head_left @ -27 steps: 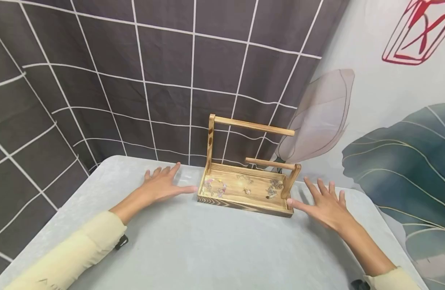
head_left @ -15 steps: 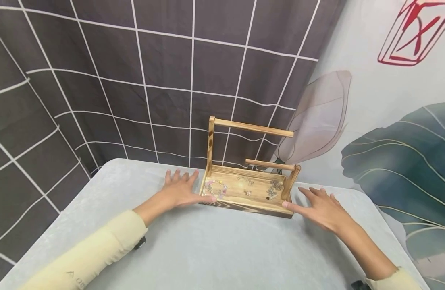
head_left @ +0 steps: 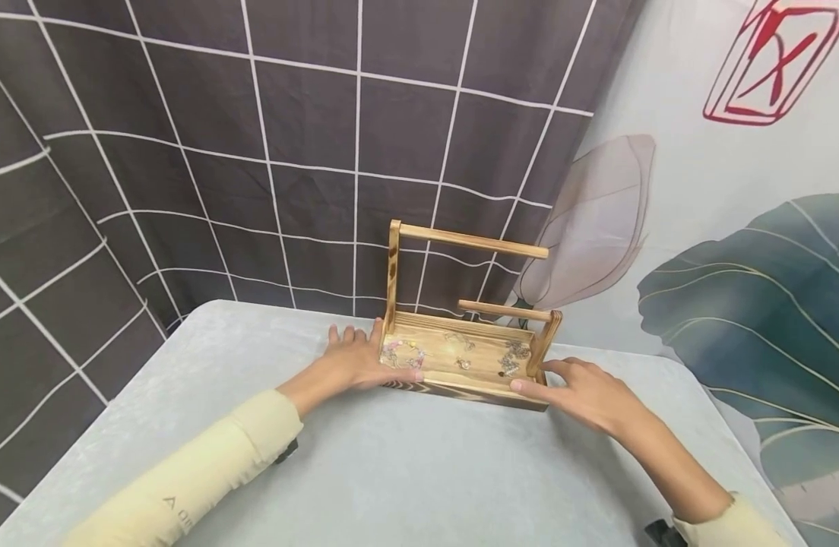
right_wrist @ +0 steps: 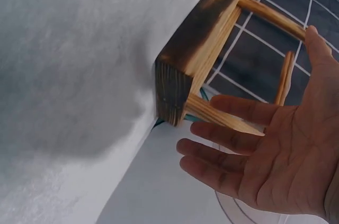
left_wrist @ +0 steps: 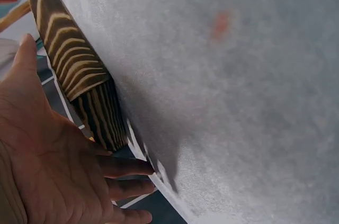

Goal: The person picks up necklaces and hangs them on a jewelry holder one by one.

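Head view: left hand (head_left: 354,363) and right hand (head_left: 584,391), fingers straight, flanking wooden rack (head_left: 460,357).

A pale grey desk (head_left: 406,471) with rounded corners filled the foreground. Behind it hung a dark curtain (head_left: 255,152) crossed by white grid lines. To the right was a light backdrop (head_left: 720,228) printed with large leaves.

A staged indoor recording corner: a grey cloth-covered bench (head_left: 406,471) stands against a hung dark grid-patterned curtain (head_left: 255,152) and a white leaf-printed fabric backdrop (head_left: 734,251).
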The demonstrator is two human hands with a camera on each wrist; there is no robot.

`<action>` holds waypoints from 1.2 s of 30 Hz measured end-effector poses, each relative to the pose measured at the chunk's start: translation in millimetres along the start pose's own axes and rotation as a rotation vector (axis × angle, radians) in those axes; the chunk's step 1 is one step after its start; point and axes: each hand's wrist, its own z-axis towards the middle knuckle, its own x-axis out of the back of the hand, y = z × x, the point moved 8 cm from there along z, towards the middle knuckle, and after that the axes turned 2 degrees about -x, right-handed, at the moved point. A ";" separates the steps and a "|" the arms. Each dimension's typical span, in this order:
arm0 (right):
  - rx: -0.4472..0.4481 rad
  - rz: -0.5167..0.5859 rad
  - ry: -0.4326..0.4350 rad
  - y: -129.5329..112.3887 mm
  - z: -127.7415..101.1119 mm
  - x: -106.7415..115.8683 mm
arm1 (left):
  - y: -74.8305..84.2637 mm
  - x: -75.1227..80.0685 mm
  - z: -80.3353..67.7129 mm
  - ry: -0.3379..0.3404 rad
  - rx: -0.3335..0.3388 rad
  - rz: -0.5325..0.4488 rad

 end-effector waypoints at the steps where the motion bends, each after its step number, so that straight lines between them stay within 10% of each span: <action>1: 0.005 0.004 0.003 -1.8 0.7 -0.1 | -0.2 0.0 -0.1 0.000 0.001 -0.001; 12: 0.066 0.017 0.032 -20.5 9.4 2.4 | -3.2 -2.1 11.0 -0.013 0.024 -0.067; 24: 0.138 0.071 0.054 -42.2 17.4 2.3 | -40.4 -20.6 71.3 0.073 -0.013 -0.404; 36: 0.237 0.131 0.047 -54.7 27.0 -12.7 | -40.7 -5.7 25.2 -0.220 0.315 -1.085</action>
